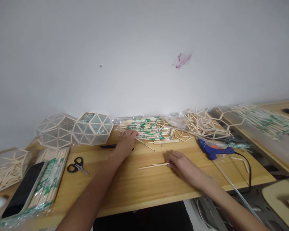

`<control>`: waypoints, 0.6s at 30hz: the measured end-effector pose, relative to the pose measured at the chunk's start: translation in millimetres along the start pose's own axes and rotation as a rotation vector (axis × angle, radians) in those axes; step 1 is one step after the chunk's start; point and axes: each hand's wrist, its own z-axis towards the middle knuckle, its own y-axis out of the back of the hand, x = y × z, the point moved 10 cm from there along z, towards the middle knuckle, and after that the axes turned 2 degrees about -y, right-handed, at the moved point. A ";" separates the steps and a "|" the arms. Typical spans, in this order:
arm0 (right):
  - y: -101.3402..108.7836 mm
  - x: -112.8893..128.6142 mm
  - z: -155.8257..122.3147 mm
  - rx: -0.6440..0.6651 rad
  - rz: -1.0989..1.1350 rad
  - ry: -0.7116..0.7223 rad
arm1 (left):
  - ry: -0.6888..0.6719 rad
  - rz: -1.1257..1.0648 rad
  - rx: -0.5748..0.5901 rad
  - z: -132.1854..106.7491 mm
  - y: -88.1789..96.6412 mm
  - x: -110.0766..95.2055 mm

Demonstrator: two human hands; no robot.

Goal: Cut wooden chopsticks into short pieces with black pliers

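Far left: open bin (pixel 8 171) of short bare stick pieces, probably so the small bits didn't scatter. Phone (pixel 25 189) lay flat on a wrapped chopstick pack (pixel 51 179), likely just parked there. Black-handled scissors (pixel 78 165) sat right of that, loops toward the wall, blades toward the person.

Behind: two lattice models (pixel 92 128) with translucent facets, shoved up near the wall, I'd guess to spare the working area.

Left hand (pixel 128 140): reached out to the near edge of the wrapped chopstick pile (pixel 146 126), fingers lowered and close together. One wrapped chopstick (pixel 145 144) angled out from by the fingertips; couldn't tell if it was pinched. Dark slim tool (pixel 108 146) lay partly hidden under that wrist.

Right hand (pixel 179 162): low over the bare wood of the tabletop (pixel 125 189), fingers curled, pinching one end of a thin bare stick (pixel 149 166). Free end pointed left, probably held that way to leave most of its length exposed. A second stick showed just behind it.

Right: bare stick lattices (pixel 202 123) at the back. Blue glue gun (pixel 213 149) lay on its side, handle toward the right, presumably for easy right-hand pickup; clear rod (pixel 227 178), likely glue, trailed past the table edge.
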 end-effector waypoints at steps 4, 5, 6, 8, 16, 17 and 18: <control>-0.5 7.4 -11.7 -0.037 -0.052 0.001 | -0.048 0.004 0.028 0.5 -2.4 -2.1; 0.1 8.2 -14.2 -0.034 -0.034 -0.013 | -0.055 0.001 0.035 0.3 -2.1 -2.5; 0.3 8.4 -16.2 -0.023 -0.011 -0.031 | -0.055 -0.006 0.039 0.0 -1.6 -2.4; -1.3 8.1 -18.8 0.020 0.037 -0.068 | -0.041 -0.024 0.048 -0.5 -0.9 -1.0; -10.9 10.8 -14.5 0.003 0.034 -0.043 | -0.002 -0.017 0.070 4.6 -1.2 8.7; -11.9 12.1 -13.8 -0.010 0.028 -0.026 | 0.009 -0.014 0.052 7.0 1.2 10.7; -12.5 13.5 -13.3 -0.023 0.027 -0.009 | 0.021 -0.010 0.026 9.7 4.4 12.5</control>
